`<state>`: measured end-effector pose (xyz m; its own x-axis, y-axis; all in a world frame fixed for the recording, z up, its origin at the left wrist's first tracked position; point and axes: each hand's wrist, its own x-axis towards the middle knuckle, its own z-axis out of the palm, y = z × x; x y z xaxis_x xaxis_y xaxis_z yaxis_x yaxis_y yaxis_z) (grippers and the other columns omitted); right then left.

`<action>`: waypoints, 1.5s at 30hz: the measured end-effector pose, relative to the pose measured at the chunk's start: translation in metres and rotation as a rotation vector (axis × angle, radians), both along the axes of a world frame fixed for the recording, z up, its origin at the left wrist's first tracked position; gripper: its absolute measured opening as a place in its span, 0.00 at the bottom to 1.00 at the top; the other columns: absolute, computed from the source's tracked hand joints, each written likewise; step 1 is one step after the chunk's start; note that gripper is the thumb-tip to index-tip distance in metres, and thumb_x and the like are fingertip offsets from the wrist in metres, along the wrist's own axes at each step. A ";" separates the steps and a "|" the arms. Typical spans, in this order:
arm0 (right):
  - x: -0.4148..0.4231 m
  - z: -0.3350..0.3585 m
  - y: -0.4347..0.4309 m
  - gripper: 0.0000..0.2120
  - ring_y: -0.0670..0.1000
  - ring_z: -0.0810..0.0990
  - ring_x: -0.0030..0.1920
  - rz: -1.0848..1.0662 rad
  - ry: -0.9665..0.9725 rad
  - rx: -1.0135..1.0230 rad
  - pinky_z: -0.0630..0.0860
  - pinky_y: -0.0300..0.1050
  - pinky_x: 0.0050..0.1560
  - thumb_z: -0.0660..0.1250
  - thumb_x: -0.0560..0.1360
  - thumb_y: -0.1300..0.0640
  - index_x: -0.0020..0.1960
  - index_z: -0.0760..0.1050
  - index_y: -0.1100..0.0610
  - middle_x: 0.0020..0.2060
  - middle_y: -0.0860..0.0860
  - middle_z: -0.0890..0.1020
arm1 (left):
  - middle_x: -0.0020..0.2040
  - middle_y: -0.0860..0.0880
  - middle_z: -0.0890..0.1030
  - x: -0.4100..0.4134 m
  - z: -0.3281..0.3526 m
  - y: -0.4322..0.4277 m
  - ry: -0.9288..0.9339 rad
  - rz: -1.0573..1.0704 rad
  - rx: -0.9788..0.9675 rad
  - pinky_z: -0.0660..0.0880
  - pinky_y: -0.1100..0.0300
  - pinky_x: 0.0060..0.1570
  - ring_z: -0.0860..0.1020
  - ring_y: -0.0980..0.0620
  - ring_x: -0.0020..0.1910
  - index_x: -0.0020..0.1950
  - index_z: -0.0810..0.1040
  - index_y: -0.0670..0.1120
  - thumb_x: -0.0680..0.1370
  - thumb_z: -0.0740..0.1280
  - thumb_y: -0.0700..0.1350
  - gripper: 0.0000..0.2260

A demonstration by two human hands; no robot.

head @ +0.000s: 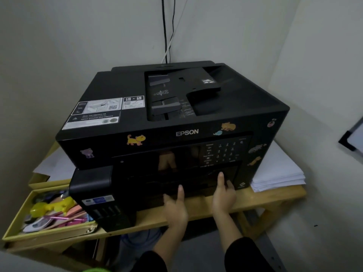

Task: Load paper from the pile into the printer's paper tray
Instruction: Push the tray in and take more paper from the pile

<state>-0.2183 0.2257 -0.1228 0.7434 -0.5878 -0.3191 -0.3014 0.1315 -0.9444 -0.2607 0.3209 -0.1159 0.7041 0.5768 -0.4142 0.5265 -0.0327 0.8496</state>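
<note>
**Both hands at the printer's lower front**

Black Epson printer on a wooden table, set in a corner between pale walls, cat stickers dotted along its front edge. Left hand against the dark lower front of the machine, index finger raised and pointing up along the panel, thumb out to the side, the other fingers curled under toward the slot; whether gripping an edge there, cannot tell. Right hand just beside it to the right, index finger likewise straight up on the front below the keypad, remaining fingers bent in against the panel, tips lost in the dark. Nothing pinched between the fingers of either hand as far as visible. Dark sleeves at both wrists.

Paper tray itself not distinguishable in the black front. Pile of white paper on the table to the right of the printer, touching or just beside its side, untouched by either hand. More white sheets showing from under the printer's left side. Open yellow box at lower left of the table, full of bright stationery and small toys. Black and white cables down the wall behind
</note>
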 end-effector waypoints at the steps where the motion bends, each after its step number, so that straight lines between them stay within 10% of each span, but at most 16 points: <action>1: -0.003 -0.002 -0.003 0.29 0.59 0.73 0.66 -0.028 -0.005 -0.006 0.69 0.47 0.63 0.61 0.78 0.47 0.71 0.65 0.66 0.66 0.61 0.75 | 0.72 0.40 0.68 -0.004 -0.001 -0.007 -0.008 -0.071 0.009 0.65 0.51 0.70 0.68 0.41 0.70 0.76 0.59 0.40 0.79 0.58 0.57 0.31; 18: 0.072 -0.010 -0.206 0.19 0.61 0.78 0.56 -0.153 0.032 -0.326 0.71 0.44 0.52 0.59 0.80 0.53 0.63 0.73 0.67 0.57 0.63 0.80 | 0.58 0.43 0.80 0.086 0.003 -0.193 -0.072 -1.031 0.150 0.69 0.62 0.48 0.77 0.51 0.52 0.61 0.76 0.41 0.82 0.54 0.54 0.20; 24: 0.131 -0.015 -0.291 0.18 0.62 0.78 0.60 0.053 0.206 -0.512 0.75 0.51 0.59 0.60 0.79 0.57 0.64 0.74 0.66 0.59 0.63 0.80 | 0.70 0.45 0.71 0.144 -0.009 -0.267 0.011 -1.058 0.425 0.66 0.58 0.69 0.70 0.48 0.68 0.71 0.67 0.42 0.81 0.59 0.47 0.19; 32: 0.181 -0.018 -0.320 0.25 0.62 0.64 0.68 0.571 0.659 -0.633 0.66 0.58 0.67 0.58 0.77 0.47 0.68 0.68 0.61 0.67 0.59 0.70 | 0.66 0.42 0.67 0.180 -0.028 -0.279 0.282 -1.066 0.911 0.70 0.55 0.62 0.68 0.45 0.65 0.67 0.64 0.40 0.80 0.59 0.51 0.21; 40: 0.192 -0.005 -0.284 0.17 0.57 0.74 0.60 0.484 0.543 -0.894 0.76 0.48 0.59 0.64 0.77 0.55 0.62 0.72 0.64 0.61 0.61 0.75 | 0.65 0.44 0.66 0.193 -0.025 -0.282 0.326 -1.032 0.825 0.70 0.54 0.61 0.68 0.45 0.64 0.65 0.66 0.42 0.78 0.63 0.49 0.19; 45: 0.200 0.005 -0.281 0.19 0.58 0.81 0.55 0.434 0.439 -0.604 0.80 0.50 0.55 0.63 0.78 0.58 0.66 0.63 0.62 0.58 0.59 0.80 | 0.65 0.44 0.66 0.189 -0.021 -0.281 0.318 -1.031 0.804 0.70 0.54 0.63 0.67 0.45 0.65 0.65 0.66 0.42 0.78 0.63 0.50 0.20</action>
